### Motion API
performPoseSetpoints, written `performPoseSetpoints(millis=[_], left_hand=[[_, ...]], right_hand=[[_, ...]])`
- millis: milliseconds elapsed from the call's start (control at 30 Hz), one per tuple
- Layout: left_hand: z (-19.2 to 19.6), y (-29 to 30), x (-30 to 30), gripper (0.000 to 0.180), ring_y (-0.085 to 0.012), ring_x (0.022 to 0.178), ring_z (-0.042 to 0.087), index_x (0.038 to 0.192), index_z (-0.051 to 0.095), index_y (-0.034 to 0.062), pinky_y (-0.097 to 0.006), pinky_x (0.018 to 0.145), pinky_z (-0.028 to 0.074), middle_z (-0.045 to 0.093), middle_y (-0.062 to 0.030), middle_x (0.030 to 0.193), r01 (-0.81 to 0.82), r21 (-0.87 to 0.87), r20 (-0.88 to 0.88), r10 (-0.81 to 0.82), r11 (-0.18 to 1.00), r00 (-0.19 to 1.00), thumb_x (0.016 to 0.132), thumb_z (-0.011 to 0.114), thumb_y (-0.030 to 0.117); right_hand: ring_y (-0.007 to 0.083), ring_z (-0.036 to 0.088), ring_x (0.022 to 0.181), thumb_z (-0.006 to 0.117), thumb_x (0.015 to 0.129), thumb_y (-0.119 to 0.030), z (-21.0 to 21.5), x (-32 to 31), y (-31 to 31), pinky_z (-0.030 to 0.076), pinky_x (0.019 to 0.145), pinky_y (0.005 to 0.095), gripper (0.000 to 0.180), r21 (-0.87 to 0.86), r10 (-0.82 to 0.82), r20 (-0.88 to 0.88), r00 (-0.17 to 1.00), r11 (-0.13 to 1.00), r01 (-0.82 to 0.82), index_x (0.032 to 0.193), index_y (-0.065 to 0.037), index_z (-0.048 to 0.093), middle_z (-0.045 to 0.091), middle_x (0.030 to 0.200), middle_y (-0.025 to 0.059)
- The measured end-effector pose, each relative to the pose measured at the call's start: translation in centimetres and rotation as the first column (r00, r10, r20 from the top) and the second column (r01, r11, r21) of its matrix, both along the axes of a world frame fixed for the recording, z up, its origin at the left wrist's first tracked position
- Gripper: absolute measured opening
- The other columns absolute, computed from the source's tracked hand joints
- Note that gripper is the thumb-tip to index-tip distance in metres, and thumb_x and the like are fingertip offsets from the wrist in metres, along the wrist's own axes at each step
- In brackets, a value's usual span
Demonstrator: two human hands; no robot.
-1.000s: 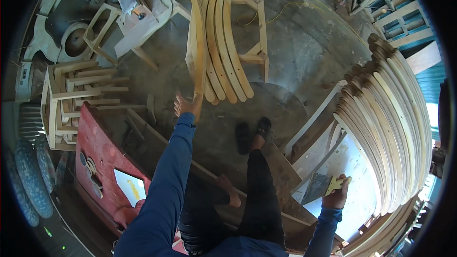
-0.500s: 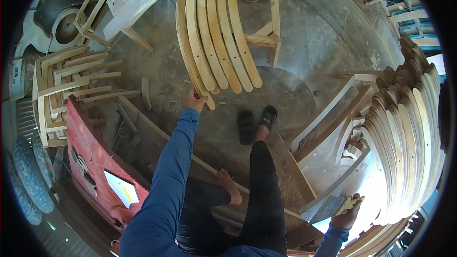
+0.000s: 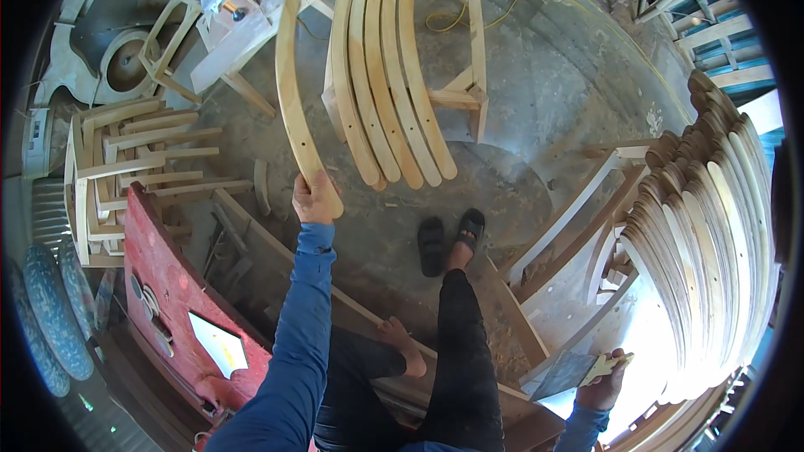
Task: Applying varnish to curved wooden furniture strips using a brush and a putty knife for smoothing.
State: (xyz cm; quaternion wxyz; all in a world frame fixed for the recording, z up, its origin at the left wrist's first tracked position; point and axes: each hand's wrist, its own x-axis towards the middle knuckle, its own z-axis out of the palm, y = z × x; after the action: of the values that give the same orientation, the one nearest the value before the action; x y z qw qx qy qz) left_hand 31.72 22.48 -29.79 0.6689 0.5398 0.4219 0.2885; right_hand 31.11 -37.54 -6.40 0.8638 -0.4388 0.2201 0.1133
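My left hand (image 3: 313,198) is closed round the near end of a long curved wooden slat (image 3: 293,109), which is lifted off to the left of a row of similar slats (image 3: 389,75). A small dark hole shows in the held slat a little above my fingers; its far end runs out of the top of the picture. The row lies side by side on a low wooden frame (image 3: 483,67). At the lower right my right hand (image 3: 605,385) grips a putty knife by its pale handle, with the wide grey blade (image 3: 561,375) pointing left.
A large stack of curved slats (image 3: 712,259) stands at my right beside wooden frames (image 3: 578,209). On the left are a red board (image 3: 184,285), piled chair frames (image 3: 126,167) and a wooden bench (image 3: 234,42). Black sandals (image 3: 430,244) and a yellow cord (image 3: 519,4) are on the floor.
My left hand has drawn the outermost slat away from the row, to the left and nearer. The putty knife stays in my right hand, shifted slightly left.
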Motion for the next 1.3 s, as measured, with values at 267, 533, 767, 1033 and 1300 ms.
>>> performPoseSetpoints(millis=[267, 533, 767, 1033, 1300], left_hand=[[2.9, -4.5, 5.0, 0.026, -0.0199, 0.063, 0.064, 0.102, 0.062, 0.0044, -0.033, 0.057, 0.054, 0.068, -0.0094, 0.083, 0.136, -0.244, 0.326, -0.051, 0.96, 0.944, 0.101, 0.066, 0.03], [-4.0, -6.7, 8.6, 0.028, -0.0208, 0.064, 0.064, 0.106, 0.062, 0.0023, -0.031, 0.052, 0.051, 0.068, -0.0095, 0.081, 0.173, -0.471, 0.324, -0.013, 0.865, 0.946, 0.1, 0.067, 0.029], [-7.8, -6.9, 13.5, 0.031, -0.0206, 0.068, 0.065, 0.107, 0.063, 0.0037, -0.031, 0.059, 0.054, 0.068, -0.0101, 0.086, 0.111, -0.47, 0.292, 0.035, 0.876, 0.956, 0.1, 0.066, 0.034], [-8.3, -6.3, 12.5, 0.028, -0.0191, 0.064, 0.064, 0.11, 0.063, 0.004, -0.031, 0.057, 0.054, 0.068, -0.0086, 0.085, 0.13, -0.418, 0.354, 0.03, 0.899, 0.935, 0.098, 0.071, 0.028], [-11.0, -6.1, 10.7, 0.036, -0.0229, 0.07, 0.067, 0.117, 0.062, 0.0019, -0.035, 0.063, 0.058, 0.069, -0.0132, 0.093, -0.03, -0.425, 0.116, 0.087, 0.905, 0.99, 0.096, 0.072, 0.03]], right_hand=[[0.0165, 0.063, 0.062, 0.061, 0.104, -0.028, -0.1, -0.4, 0.2, 0.054, 0.054, 0.0248, 0.03, -0.027, -0.079, -0.027, 0.996, 0.997, 0.079, 0.123, -0.004, 0.064, 0.072, 0.097, 0.0098], [0.0159, 0.062, 0.062, 0.063, 0.103, -0.027, 0.6, 0.0, 0.8, 0.052, 0.051, 0.0238, 0.031, -0.07, -0.056, -0.042, 0.998, 0.996, 0.053, 0.121, -0.003, 0.063, 0.069, 0.092, 0.0097], [0.0156, 0.061, 0.059, 0.062, 0.103, -0.027, 0.6, -0.3, 0.1, 0.055, 0.051, 0.0241, 0.03, -0.085, -0.053, -0.044, 0.998, 0.995, 0.049, 0.122, -0.004, 0.062, 0.068, 0.093, 0.0119], [0.0149, 0.059, 0.059, 0.062, 0.104, -0.027, 0.5, -0.2, -0.2, 0.055, 0.053, 0.0238, 0.029, -0.08, 0.015, -0.003, 1.0, 0.997, -0.015, 0.121, -0.004, 0.061, 0.066, 0.089, 0.0121], [0.0153, 0.06, 0.061, 0.062, 0.104, -0.028, 0.5, -0.4, -0.1, 0.055, 0.054, 0.0241, 0.029, -0.131, -0.044, -0.046, 0.998, 0.991, 0.038, 0.122, -0.005, 0.061, 0.066, 0.089, 0.0116]])
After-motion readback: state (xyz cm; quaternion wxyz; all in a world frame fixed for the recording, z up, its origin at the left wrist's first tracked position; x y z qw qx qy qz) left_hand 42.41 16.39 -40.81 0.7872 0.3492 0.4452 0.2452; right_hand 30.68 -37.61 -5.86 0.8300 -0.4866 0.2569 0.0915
